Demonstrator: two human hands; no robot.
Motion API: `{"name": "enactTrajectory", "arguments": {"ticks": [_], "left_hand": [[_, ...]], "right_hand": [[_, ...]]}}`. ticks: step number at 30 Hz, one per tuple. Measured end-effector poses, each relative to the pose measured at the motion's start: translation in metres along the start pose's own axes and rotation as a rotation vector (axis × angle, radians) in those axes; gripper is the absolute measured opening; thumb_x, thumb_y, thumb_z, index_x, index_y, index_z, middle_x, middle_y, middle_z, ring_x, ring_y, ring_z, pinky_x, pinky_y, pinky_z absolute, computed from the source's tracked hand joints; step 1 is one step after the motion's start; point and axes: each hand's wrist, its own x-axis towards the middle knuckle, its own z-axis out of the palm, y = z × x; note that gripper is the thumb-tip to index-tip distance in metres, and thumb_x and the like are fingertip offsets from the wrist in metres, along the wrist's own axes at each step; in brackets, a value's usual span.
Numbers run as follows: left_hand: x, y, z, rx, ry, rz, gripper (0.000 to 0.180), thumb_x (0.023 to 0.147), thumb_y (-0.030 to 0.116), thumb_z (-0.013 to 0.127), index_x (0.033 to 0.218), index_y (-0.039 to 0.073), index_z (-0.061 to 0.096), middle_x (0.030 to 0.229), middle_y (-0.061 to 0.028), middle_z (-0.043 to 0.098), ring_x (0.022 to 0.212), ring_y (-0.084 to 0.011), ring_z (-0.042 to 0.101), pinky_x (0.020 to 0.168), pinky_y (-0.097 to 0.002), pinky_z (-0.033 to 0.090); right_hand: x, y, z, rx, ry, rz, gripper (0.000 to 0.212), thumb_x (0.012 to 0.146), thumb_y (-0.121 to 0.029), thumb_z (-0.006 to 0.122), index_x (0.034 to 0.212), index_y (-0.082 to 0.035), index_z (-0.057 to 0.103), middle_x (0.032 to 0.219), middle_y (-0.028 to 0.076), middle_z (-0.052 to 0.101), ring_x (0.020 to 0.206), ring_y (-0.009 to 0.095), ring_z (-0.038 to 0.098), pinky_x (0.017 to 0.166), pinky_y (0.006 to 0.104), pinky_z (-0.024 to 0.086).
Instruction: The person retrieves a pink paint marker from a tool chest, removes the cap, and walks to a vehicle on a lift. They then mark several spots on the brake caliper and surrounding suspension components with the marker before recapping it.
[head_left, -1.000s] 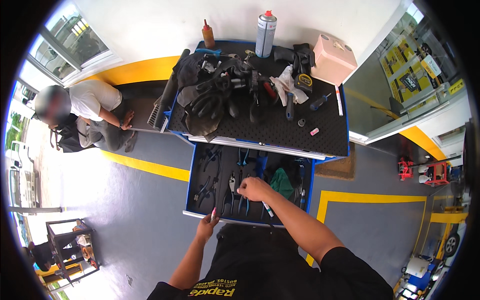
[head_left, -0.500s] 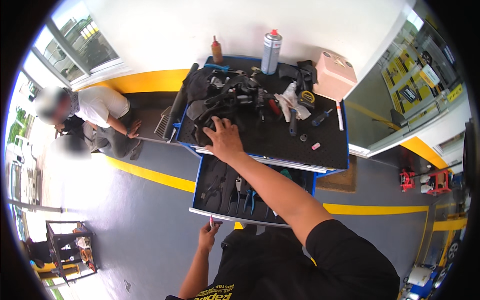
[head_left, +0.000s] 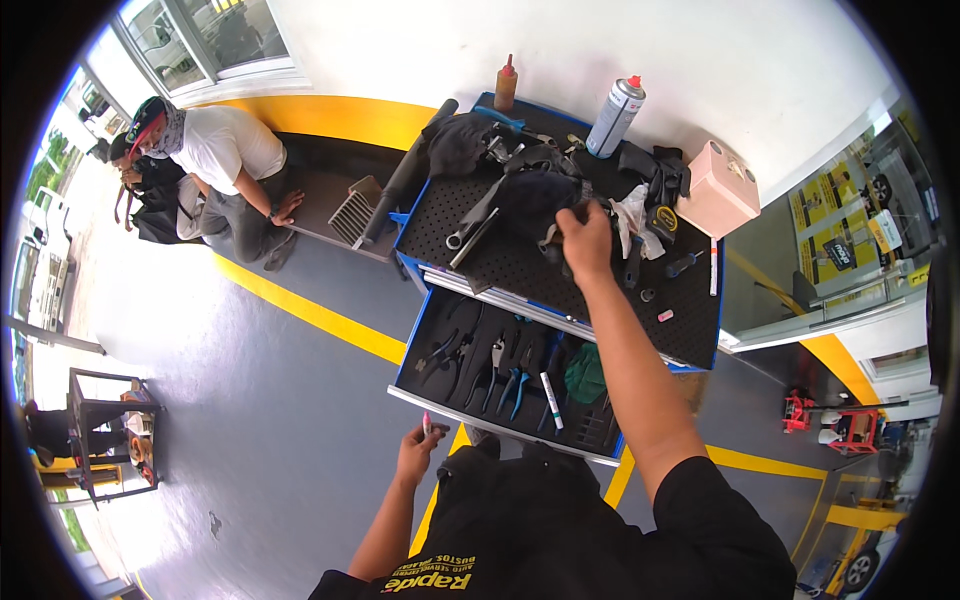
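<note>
Your right hand (head_left: 588, 238) is over the middle of the tool cabinet (head_left: 690, 340), its fingers drawn in on the near right edge of a black fabric bundle (head_left: 540, 195); the grip looks closed, though the fabric is blurred and you cannot tell how much of it is caught. That bundle lies over the centre of the cabinet's top, and a combination wrench (head_left: 468, 232) sticks out from it toward the cabinet's front left. Your left hand (head_left: 415, 452) is low in front of the cabinet's left part, fingers closed around a small pink-and-white stick (head_left: 427, 424) that points up. Along the cabinet's back edge stand an amber squeeze bottle (head_left: 506, 88) and a spray can (head_left: 614, 120), with a pink box (head_left: 718, 190) at its back right corner. Toward the cabinet's right side lie a tape measure (head_left: 661, 222) and a screwdriver (head_left: 685, 264). The cabinet's open drawer holds slip-joint pliers (head_left: 497, 355), a white marker (head_left: 551, 400) and a green cloth (head_left: 585, 376).
</note>
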Motion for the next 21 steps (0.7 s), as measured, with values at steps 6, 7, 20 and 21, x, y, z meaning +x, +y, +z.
{"name": "enactTrajectory", "arguments": {"ticks": [6, 7, 20, 21], "left_hand": [[0.012, -0.004, -0.005, 0.035, -0.015, -0.014, 0.022, 0.102, 0.017, 0.068, 0.115, 0.002, 0.076, 0.112, -0.0076, 0.078, 0.103, -0.0172, 0.070, 0.084, -0.0329, 0.050], [0.013, -0.003, -0.005, 0.048, -0.008, -0.040, 0.022, 0.101, 0.017, 0.068, 0.115, 0.002, 0.076, 0.112, -0.0079, 0.078, 0.103, -0.0177, 0.071, 0.084, -0.0332, 0.050], [0.017, 0.032, -0.007, 0.116, -0.039, 0.008, 0.022, 0.104, 0.018, 0.067, 0.117, 0.002, 0.075, 0.110, -0.0077, 0.078, 0.102, -0.0191, 0.071, 0.085, -0.0346, 0.049], [0.016, 0.032, -0.006, 0.121, -0.033, 0.002, 0.022, 0.104, 0.018, 0.067, 0.117, 0.002, 0.075, 0.110, -0.0075, 0.078, 0.101, -0.0188, 0.071, 0.085, -0.0344, 0.049]], "right_hand": [[-0.009, -0.027, -0.003, -0.361, 0.073, -0.466, 0.027, 0.083, -0.021, 0.075, 0.092, 0.001, 0.063, 0.087, 0.022, 0.065, 0.082, 0.042, 0.065, 0.076, 0.0510, 0.052], [-0.015, -0.026, 0.005, -0.389, 0.034, -0.560, 0.024, 0.085, -0.019, 0.075, 0.096, -0.001, 0.063, 0.092, 0.021, 0.064, 0.089, 0.042, 0.064, 0.079, 0.0494, 0.050], [-0.058, 0.004, -0.029, -0.648, -0.180, -0.625, 0.017, 0.085, -0.020, 0.074, 0.100, -0.013, 0.073, 0.111, 0.007, 0.065, 0.108, 0.030, 0.062, 0.091, 0.0463, 0.051], [-0.052, 0.005, -0.047, -0.697, -0.102, -0.574, 0.019, 0.085, -0.018, 0.074, 0.103, -0.012, 0.074, 0.110, 0.008, 0.065, 0.108, 0.031, 0.062, 0.094, 0.0475, 0.051]]}}
